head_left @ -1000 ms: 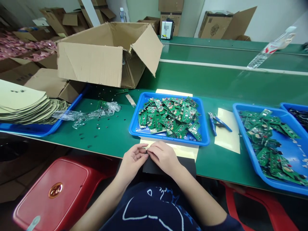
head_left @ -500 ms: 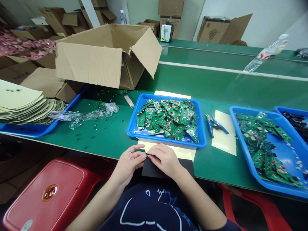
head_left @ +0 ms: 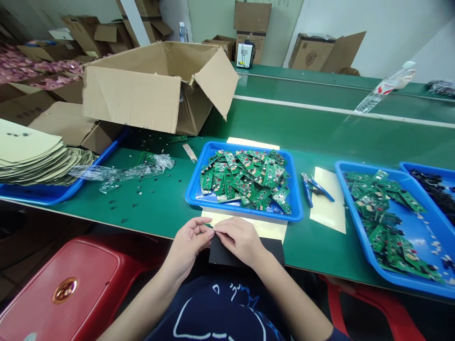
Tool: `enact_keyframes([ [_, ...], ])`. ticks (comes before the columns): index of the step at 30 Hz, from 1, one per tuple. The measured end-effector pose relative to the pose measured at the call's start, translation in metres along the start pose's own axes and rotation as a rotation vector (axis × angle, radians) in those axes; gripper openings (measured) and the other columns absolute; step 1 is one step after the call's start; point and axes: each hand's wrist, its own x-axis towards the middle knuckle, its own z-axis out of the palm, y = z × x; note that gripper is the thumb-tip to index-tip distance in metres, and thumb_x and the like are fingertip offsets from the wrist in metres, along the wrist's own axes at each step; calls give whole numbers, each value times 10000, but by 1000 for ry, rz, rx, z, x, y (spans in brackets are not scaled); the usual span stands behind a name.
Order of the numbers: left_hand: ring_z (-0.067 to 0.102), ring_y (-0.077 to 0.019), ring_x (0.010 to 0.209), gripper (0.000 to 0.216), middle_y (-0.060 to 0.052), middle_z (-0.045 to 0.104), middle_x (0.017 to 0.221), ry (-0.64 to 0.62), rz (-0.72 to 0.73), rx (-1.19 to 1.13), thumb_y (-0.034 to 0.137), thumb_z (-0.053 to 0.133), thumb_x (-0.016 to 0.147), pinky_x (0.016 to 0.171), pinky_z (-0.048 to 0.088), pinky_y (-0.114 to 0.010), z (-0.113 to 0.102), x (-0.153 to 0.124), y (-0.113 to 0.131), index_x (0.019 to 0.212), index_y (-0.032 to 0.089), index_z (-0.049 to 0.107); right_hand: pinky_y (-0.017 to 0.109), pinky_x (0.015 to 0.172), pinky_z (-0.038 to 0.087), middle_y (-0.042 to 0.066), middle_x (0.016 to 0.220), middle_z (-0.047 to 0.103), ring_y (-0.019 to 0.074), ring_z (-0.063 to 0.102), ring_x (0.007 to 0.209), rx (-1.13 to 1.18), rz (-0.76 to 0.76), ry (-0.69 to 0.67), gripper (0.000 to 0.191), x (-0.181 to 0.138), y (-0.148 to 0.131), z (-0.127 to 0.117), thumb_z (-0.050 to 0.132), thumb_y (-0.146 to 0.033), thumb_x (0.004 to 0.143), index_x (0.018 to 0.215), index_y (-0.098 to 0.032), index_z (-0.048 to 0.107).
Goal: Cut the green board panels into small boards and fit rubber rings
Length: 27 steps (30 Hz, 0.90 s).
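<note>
- Both hands meet at the near bench edge: left hand (head_left: 188,246) and right hand (head_left: 240,240) pinch, fingertip to fingertip, something too small to identify, over a black sheet (head_left: 245,253).
- At 12 o'clock, touching a yellow sheet (head_left: 263,229), a blue tray (head_left: 194,194) is heaped with green circuit boards (head_left: 247,177).
- At 2 o'clock lie blue cutters (head_left: 313,187); a second tray (head_left: 355,208) at 3 o'clock is thinly filled, so I judge much remains.

Electronics workshop — circuit boards (head_left: 245,177), conveyor (head_left: 320,128)

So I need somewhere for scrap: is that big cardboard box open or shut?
Open: the cardboard box has its flaps spread, interior visible.
</note>
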Motion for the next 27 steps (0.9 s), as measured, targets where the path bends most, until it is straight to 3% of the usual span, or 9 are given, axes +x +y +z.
enact_keyframes([
  [6,572,-104,635,358,12,570,771,-83,173,268,297,699,658,581,445,-214,1,-5,-2,974,174,584,281,667,519,59,789,692,160,639,725,11,58,-37,143,1,0,2,459,-169,872,823,-185,592],
  [10,538,-117,581,339,22,529,678,-140,217,483,333,608,727,559,431,-231,-2,-2,-3,1022,168,589,291,648,511,65,778,677,170,637,712,78,228,-22,153,-1,2,-6,448,-200,880,846,-173,595],
  [13,483,-112,518,272,21,513,636,-35,340,710,346,566,729,515,401,-230,-13,4,1,920,176,659,288,677,523,62,829,688,164,652,760,248,443,166,118,-6,4,-29,479,-216,873,875,-183,593],
  [16,462,-117,486,270,16,503,602,43,452,946,360,514,727,502,389,-236,-33,9,10,818,194,708,295,639,525,29,791,704,156,662,702,428,569,530,48,-12,7,-69,530,-223,854,860,-199,572],
  [18,467,-122,475,295,9,520,601,67,461,1046,366,488,721,498,391,-241,-48,11,16,797,194,715,299,597,512,6,726,699,161,661,652,497,512,789,35,-15,9,-101,582,-224,812,833,-199,569],
  [21,482,-126,472,307,-2,569,635,79,462,1141,360,469,709,500,395,-245,-66,13,23,793,202,718,261,540,484,-30,613,656,128,606,554,507,338,1066,87,-18,12,-145,656,-218,728,788,-195,596],
  [24,485,-130,468,291,5,575,627,93,488,1166,367,467,716,488,388,-242,-72,14,27,776,216,708,241,506,469,-36,585,625,115,555,538,590,281,1138,109,-18,16,-173,676,-240,705,792,-207,618],
  [27,473,-133,452,264,18,542,584,94,488,1159,360,467,736,476,388,-243,-61,17,26,779,211,680,248,506,468,-26,591,617,119,547,543,666,307,996,141,-9,18,-178,698,-238,683,798,-214,621],
])
